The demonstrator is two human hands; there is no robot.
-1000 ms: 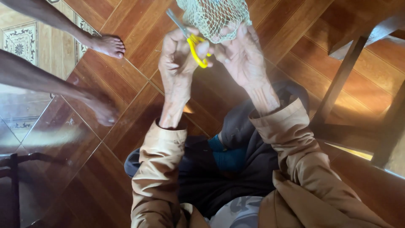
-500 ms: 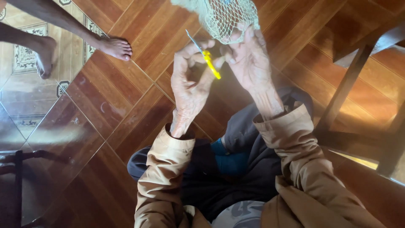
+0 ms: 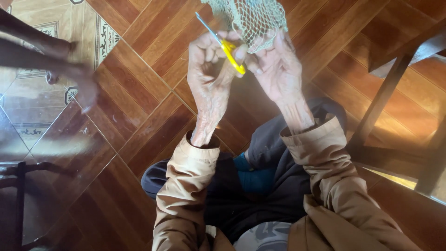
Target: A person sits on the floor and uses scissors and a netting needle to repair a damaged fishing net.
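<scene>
Left hand (image 3: 211, 69) grips yellow-handled hook (image 3: 222, 42); right hand (image 3: 275, 69) holds mesh net (image 3: 248, 18)

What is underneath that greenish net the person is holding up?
Under the net are both hands: the left hand grips a yellow-handled hook, and the right hand pinches the net's lower edge. Below lies the wooden floor. The hook's working tip cannot be seen.
</scene>
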